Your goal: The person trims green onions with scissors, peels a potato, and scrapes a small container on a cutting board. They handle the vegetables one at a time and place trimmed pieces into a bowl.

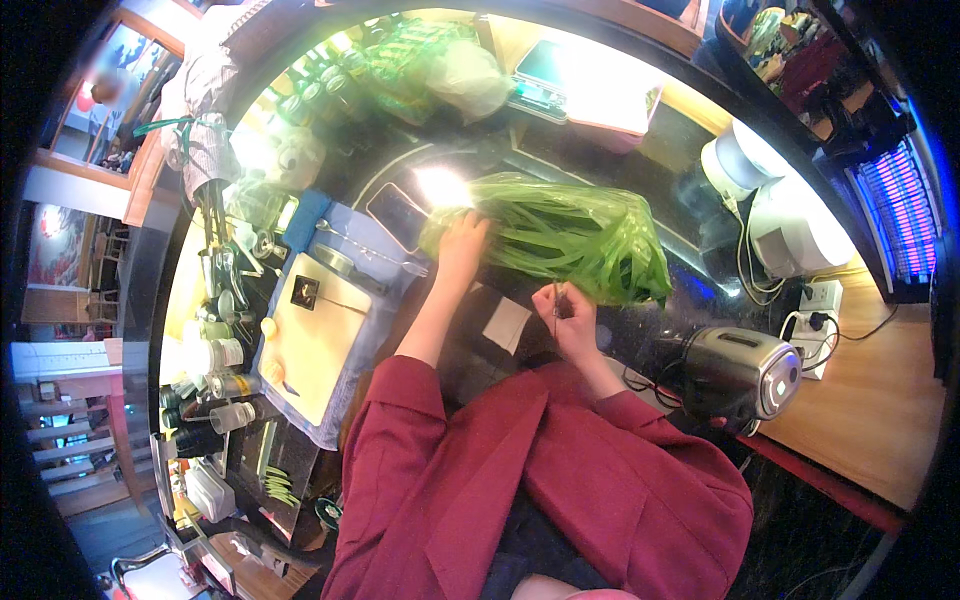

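A clear plastic bag (577, 225) full of long green leaves (540, 236) lies across the dark counter. My left hand (463, 238) grips the bag's left end, its fingers curled over the plastic. Just below the leaves, my right hand (571, 321) is closed around a small, thin dark item (557, 301); what it is cannot be made out. A white paper square (508, 325) lies between my forearms. Beside my left hand, a smartphone (397, 216) rests on the counter, close to the bag.
On a blue towel (390, 307) at left lie a cutting board (322, 337), a knife (349, 268) and a long twisted bar spoon (367, 247). Jars and bar tools crowd beyond. A metal appliance (742, 375) and a power strip (819, 330) stand right; a digital scale (540, 82) is at the back.
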Available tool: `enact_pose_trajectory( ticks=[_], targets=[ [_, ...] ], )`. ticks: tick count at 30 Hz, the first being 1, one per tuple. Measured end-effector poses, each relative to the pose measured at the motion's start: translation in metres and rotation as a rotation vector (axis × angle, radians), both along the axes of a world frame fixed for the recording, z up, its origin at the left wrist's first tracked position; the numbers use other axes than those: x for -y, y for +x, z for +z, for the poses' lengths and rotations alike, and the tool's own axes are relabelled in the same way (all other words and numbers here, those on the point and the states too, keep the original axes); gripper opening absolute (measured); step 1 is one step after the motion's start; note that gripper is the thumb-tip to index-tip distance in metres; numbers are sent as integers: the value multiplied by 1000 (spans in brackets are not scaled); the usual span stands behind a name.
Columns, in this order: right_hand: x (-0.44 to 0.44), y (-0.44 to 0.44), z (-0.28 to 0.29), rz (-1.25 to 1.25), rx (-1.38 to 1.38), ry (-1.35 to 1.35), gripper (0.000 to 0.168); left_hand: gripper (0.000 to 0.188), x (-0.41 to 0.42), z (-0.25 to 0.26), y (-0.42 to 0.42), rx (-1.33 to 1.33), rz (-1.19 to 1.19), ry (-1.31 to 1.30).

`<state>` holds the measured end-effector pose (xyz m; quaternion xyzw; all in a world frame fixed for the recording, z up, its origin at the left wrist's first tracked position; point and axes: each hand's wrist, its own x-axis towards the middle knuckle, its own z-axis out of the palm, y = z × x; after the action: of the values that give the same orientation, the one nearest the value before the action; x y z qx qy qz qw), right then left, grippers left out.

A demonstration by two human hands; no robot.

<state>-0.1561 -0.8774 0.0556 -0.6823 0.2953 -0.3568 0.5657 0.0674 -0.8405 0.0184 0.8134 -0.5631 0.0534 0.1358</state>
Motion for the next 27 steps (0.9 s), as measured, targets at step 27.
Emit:
enact_pose_trajectory(
  ticks=[27],
  targets=[
    [6, 21, 4, 46, -105, -148, 25, 38, 22, 137, 0, -47, -254, 392]
  ],
)
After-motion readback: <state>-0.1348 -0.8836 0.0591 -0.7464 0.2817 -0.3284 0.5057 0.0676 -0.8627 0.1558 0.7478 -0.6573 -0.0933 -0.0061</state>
